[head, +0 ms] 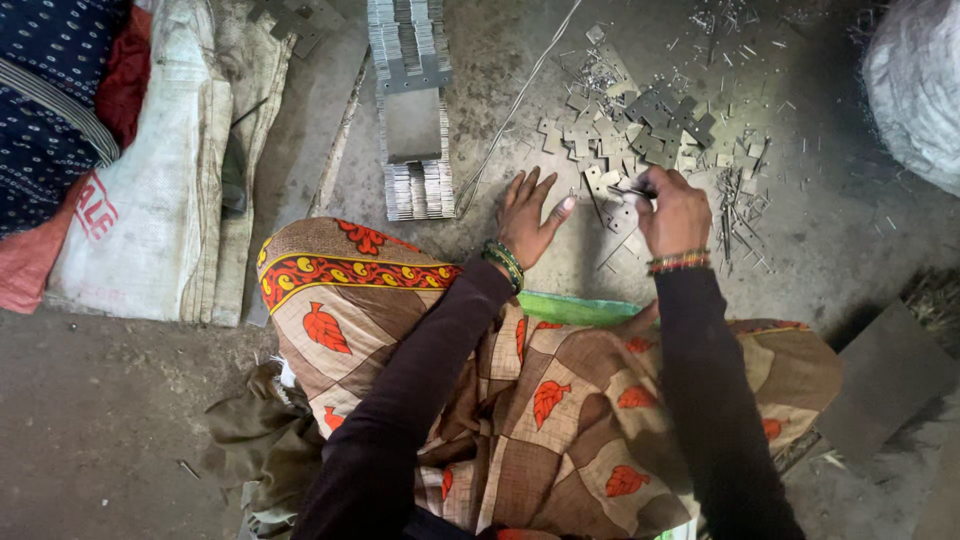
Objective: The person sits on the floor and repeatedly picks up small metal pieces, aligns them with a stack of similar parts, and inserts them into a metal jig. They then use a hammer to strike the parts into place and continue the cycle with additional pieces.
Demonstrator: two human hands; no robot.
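Left hand (pixel 530 215) splayed, right hand (pixel 675 210) clenched

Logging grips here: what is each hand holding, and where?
Right hand pinches a small flat metal piece by its edge; left hand holds nothing.

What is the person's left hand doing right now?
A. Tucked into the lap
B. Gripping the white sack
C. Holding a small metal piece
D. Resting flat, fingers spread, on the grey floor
D: the left hand lies open, palm down with fingers spread, on the grey concrete floor, while the right hand pinches a small flat grey metal piece.
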